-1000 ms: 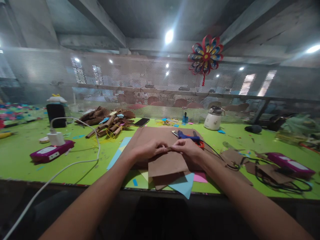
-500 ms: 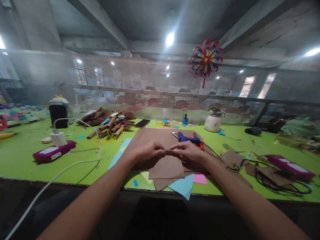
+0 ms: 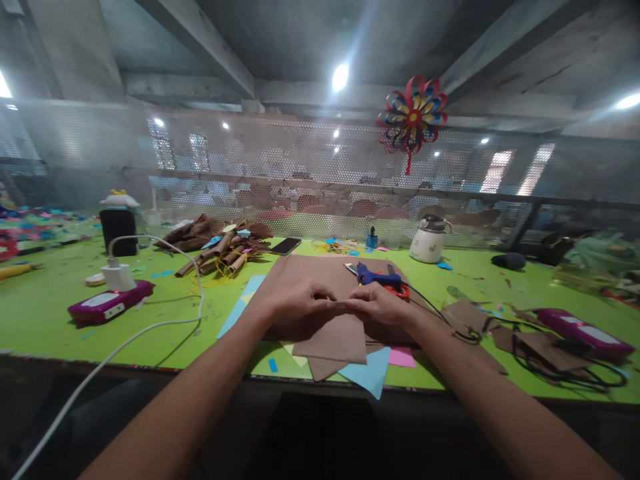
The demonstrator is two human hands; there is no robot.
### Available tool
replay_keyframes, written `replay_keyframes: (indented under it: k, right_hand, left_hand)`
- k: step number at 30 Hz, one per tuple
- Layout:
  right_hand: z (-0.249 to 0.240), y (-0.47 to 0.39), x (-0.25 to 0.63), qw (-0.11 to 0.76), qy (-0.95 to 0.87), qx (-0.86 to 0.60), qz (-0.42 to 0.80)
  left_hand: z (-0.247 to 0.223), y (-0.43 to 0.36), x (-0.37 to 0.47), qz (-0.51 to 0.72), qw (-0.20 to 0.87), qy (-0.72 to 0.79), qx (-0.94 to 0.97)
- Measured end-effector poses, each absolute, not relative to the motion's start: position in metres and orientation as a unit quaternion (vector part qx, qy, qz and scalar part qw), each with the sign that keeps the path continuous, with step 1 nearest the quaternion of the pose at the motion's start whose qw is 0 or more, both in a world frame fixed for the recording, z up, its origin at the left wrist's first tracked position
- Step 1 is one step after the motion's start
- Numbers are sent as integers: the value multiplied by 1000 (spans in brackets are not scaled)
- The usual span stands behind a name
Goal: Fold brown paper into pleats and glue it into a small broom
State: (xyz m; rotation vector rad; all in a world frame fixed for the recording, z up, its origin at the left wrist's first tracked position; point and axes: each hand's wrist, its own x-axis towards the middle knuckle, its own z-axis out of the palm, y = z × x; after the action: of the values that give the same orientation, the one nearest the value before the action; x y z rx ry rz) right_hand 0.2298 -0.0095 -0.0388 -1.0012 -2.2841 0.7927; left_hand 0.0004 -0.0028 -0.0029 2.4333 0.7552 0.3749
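A sheet of brown paper (image 3: 331,340) hangs toward me between my hands, its far edge folded or rolled over. My left hand (image 3: 303,300) pinches that edge from the left, thumb and fingers pressed together. From the right, my right hand (image 3: 375,300) pinches the same edge a short way off. Beneath lie larger brown sheets (image 3: 305,268) on the green table. A blue hot glue gun (image 3: 375,275) rests on them just beyond my right hand, beside a red-handled tool (image 3: 401,291). Light blue paper (image 3: 373,375) and pink paper (image 3: 403,357) stick out underneath.
Rolled brown paper pieces (image 3: 227,250) with yellow string lie at the back left, near a phone (image 3: 286,246). Purple power strips (image 3: 110,303) sit left and right, with trailing cables. A white kettle (image 3: 427,241) stands behind. A paper flower (image 3: 413,119) hangs above.
My hands still pinch the paper's edge. The fingers have shifted slightly along it, and the sheet's lower part has moved a little to the left.
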Motion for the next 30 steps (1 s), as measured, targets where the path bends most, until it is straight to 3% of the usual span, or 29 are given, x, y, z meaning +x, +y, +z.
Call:
replay_keyframes:
  k: [22, 30]
  right_hand:
    - [-28, -29, 216, 265, -866, -369, 210]
    - [-36, -9, 225, 331, -802, -431, 249]
  left_hand:
    - [-4, 2, -4, 102, 294, 293, 904]
    - [-4, 6, -8, 166, 258, 349, 885]
